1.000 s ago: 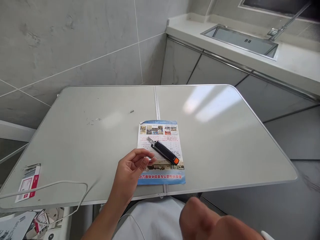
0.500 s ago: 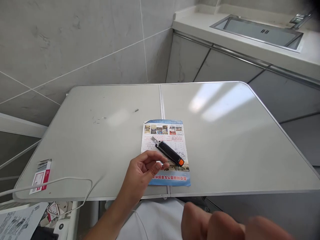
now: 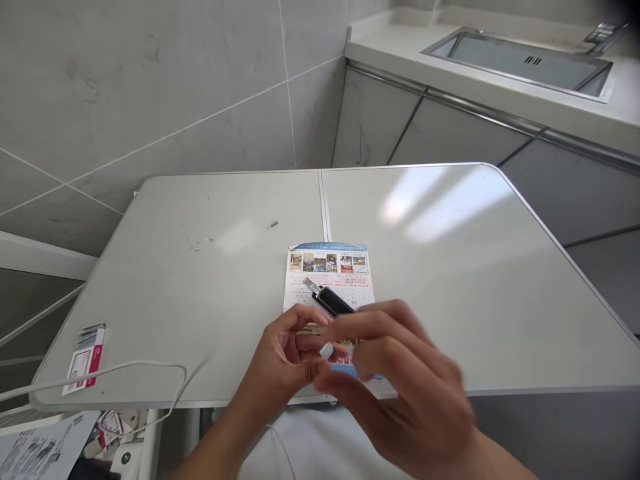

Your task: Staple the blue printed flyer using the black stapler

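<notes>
My left hand [image 3: 287,347], its fingers curled, pinches a small white piece [image 3: 327,350] over the printed leaflet. The piece is too small to name. Close beside it, my right hand [image 3: 400,380] reaches in with thumb and fingers curved apart around the piece; motion smears it, and I cannot tell whether it touches the piece. Beyond both hands a black utility knife [image 3: 333,300] lies on the leaflet [image 3: 327,248], metal blade out toward the upper left. My right fingers hide its rear end and part of the leaflet.
The white folding table [image 3: 225,287] has a centre seam. A small grey piece [image 3: 274,224] and thin scraps [image 3: 200,243] lie at far left. Near the left edge are a red-and-white packet [image 3: 85,360] and a white cable [image 3: 125,365]. A sink [image 3: 520,63] stands back right.
My right hand has come up from the lower right edge to meet my left hand, now covering the knife's orange end. My left hand still holds the white piece, slightly lower.
</notes>
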A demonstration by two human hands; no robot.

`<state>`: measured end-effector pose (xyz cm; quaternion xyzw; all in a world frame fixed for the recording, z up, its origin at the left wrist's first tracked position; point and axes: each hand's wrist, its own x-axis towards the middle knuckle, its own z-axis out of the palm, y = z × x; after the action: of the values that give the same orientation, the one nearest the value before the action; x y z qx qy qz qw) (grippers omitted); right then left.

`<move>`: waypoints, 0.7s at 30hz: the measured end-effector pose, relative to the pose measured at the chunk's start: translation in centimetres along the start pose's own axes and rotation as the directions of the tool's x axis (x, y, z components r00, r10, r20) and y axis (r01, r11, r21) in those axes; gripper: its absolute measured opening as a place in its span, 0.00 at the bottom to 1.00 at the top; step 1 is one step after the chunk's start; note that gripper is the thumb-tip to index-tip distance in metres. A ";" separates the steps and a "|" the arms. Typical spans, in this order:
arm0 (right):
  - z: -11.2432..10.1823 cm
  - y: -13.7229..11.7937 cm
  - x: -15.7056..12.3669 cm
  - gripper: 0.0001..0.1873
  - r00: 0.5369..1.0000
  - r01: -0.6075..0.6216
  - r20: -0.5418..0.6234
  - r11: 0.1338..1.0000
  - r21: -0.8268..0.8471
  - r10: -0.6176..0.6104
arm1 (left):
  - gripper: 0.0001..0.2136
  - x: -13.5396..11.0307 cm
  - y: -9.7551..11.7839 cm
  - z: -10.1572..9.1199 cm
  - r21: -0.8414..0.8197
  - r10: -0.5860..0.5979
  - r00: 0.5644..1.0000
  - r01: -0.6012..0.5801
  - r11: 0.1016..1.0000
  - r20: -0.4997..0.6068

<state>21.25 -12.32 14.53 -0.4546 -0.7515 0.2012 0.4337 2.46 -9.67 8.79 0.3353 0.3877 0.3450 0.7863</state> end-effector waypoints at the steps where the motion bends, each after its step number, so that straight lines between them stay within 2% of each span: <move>1: 0.6 0.6 0.1 0.10 0.999 -0.001 0.035 0.998 0.068 -0.001 | 0.19 0.0 0.1 -0.1 -0.003 0.002 1.000 -0.002 1.000 0.002; 4: 1.7 2.2 -0.2 0.10 0.982 0.026 0.179 0.980 0.198 -0.062 | 0.20 0.2 0.2 -0.4 -0.010 0.014 1.000 -0.014 1.000 0.014; 8: 1.7 3.5 -1.0 0.15 0.978 0.049 0.187 0.975 0.215 -0.090 | 0.20 0.7 0.4 -0.6 -0.065 0.000 0.995 0.006 0.998 0.103; 13: 2.0 4.3 -0.4 0.17 0.994 -0.050 0.106 0.978 0.204 0.028 | 0.19 1.6 1.2 -0.2 -0.017 -0.013 0.995 0.015 1.000 0.098; 17: 1.1 5.1 0.8 0.16 0.997 -0.074 0.026 0.971 0.225 0.070 | 0.25 2.1 1.8 0.3 0.065 -0.018 0.998 0.014 0.998 0.053; 19: -0.2 6.8 1.6 0.18 0.993 -0.087 -0.072 0.986 0.143 0.098 | 0.20 2.6 2.4 0.0 0.201 0.062 0.997 -0.053 0.978 -0.038; 21: -1.7 10.0 2.5 0.18 0.965 -0.156 -0.220 0.987 -0.032 0.146 | 0.15 3.7 3.2 -1.0 0.422 0.217 0.967 -0.143 0.895 -0.134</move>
<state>27.23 -5.23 9.65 -0.5402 -0.6675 0.1644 0.4854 2.41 -4.72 9.51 0.4946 0.4870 0.3562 0.6255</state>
